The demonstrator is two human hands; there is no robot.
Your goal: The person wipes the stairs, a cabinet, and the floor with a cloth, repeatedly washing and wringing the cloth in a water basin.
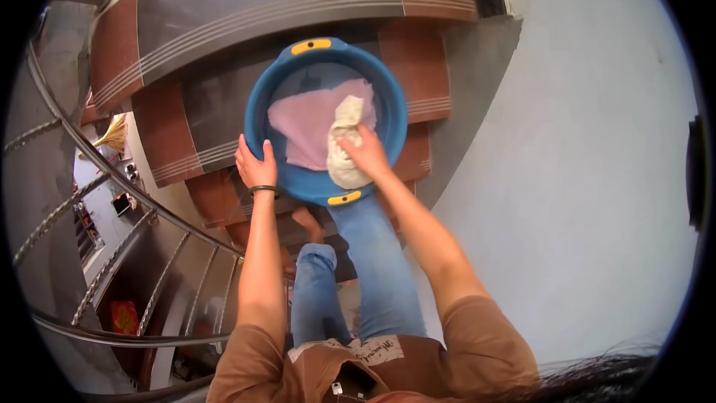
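A round blue basin (400,116) with yellow handle inserts is at the centre, over the stairs in front of my legs. My left hand (256,166) grips its left rim, thumb on the inner side and fingers outside. A pink cloth (309,123) lies spread inside the basin. Over the right part of that cloth, my right hand (365,155) is closed on a crumpled cream cloth (347,116), whose lower end hangs near the front rim. What supports the basin from below is hidden.
Tiled stairs (268,0) in dark grey and reddish brown rise ahead. A metal railing (112,168) with twisted bars curves down the left side, and a pale wall (567,179) stands on the right. A broom head (113,134) shows beyond the railing.
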